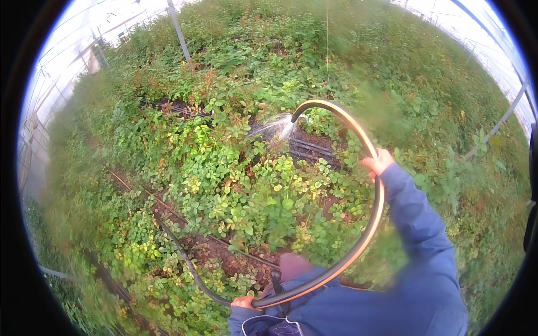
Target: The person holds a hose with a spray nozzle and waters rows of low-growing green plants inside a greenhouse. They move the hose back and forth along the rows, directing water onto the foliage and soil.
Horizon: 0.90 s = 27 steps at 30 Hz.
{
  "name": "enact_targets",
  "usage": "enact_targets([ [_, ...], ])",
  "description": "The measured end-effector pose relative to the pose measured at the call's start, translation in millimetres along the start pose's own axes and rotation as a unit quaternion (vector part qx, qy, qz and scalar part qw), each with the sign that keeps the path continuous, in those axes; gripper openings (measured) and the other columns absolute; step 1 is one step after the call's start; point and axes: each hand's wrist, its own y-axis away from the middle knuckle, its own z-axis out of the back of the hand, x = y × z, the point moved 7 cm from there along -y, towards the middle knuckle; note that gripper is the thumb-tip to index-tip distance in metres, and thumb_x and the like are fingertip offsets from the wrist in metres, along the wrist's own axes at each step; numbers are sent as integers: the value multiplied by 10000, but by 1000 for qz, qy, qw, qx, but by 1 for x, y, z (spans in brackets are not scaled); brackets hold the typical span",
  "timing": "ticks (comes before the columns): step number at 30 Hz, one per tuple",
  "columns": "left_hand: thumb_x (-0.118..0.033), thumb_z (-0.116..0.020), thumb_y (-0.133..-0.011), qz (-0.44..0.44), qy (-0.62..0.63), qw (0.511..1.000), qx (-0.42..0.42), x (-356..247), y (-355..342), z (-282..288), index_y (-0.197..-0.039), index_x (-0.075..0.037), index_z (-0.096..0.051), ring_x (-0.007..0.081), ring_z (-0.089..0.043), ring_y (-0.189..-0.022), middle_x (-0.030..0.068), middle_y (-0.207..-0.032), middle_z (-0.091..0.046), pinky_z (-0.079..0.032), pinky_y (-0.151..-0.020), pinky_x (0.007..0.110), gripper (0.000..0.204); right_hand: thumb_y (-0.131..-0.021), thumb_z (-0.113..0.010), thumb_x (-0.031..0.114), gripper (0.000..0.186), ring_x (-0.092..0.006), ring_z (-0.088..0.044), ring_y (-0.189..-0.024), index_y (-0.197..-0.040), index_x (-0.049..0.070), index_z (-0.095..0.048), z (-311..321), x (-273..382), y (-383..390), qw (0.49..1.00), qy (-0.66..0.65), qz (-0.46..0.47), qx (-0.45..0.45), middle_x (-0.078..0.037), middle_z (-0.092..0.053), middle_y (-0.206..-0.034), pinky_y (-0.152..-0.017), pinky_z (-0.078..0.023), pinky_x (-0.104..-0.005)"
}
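A thick black hose [372, 228] with an orange stripe curves in a big loop in front of me. My right hand [379, 164], at the end of an outstretched blue sleeve, is wrapped round its upper part. Low near my body, my left hand [243, 303] grips the same hose. From the hose's downturned open end, water [287, 130] sprays onto leafy green plants [263, 185] and dark soil. Past my left hand the hose runs away up and left, into the foliage. Parts of both hands' fingers are hidden behind the hose.
Dense plants fill the space on all sides. Thin dark pipes [310, 150] lie on the soil near the spray, and another pipe [162, 203] crosses the bare soil at left. Metal posts [179, 32] and pale plastic sheeting [42, 126] stand around the beds.
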Motion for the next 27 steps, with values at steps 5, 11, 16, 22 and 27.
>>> enact_targets([
  [5, -257, -681, -492, -15, 5, 1000, 1, -39, 20, -33, -631, -119, -589, 310, -559, -594, 87, -593, -565, -430, -599, 422, 217, -785, -580, 92, 229, -143, -476, -409, -944, -19, -457, 43, -20, -1, 999, 42, -12, 2, -62, -473, -597, -351, -415, -301],
  [11, -362, -714, -493, -57, 13, 998, 35, -100, 30, -83, -670, -147, -594, 284, -566, -583, 69, -586, -560, -434, -586, 410, 304, -795, -567, 90, 286, -139, -465, -409, -1025, -29, -444, 106, -39, -6, 996, 85, -20, 13, -50, -458, -602, -350, -418, -300],
  [16, -384, -719, -552, -23, 17, 996, 89, -149, 37, -117, -698, -185, -622, 268, -605, -610, 57, -608, -595, -468, -600, 400, 265, -760, -551, 95, 202, -134, -453, -381, -891, -39, -475, 151, -55, -17, 996, 75, 11, 40, -53, -469, -566, -330, -393, -285],
  [22, -454, -702, -600, 22, 62, 995, 73, -175, 55, -152, -744, -168, -660, 308, -610, -599, 93, -607, -606, -462, -562, 411, 324, -765, -577, 106, 164, -120, -445, -378, -843, 14, -466, 167, -67, -47, 995, 50, 16, 89, -25, -441, -549, -324, -383, -283],
  [27, -391, -694, -625, 46, 70, 995, 59, -197, 52, -145, -709, -156, -638, 288, -614, -598, 83, -599, -600, -450, -541, 396, 256, -778, -581, 64, 146, -102, -435, -371, -831, 47, -445, 133, -58, -87, 988, -31, 33, 146, -10, -434, -540, -319, -379, -268],
])
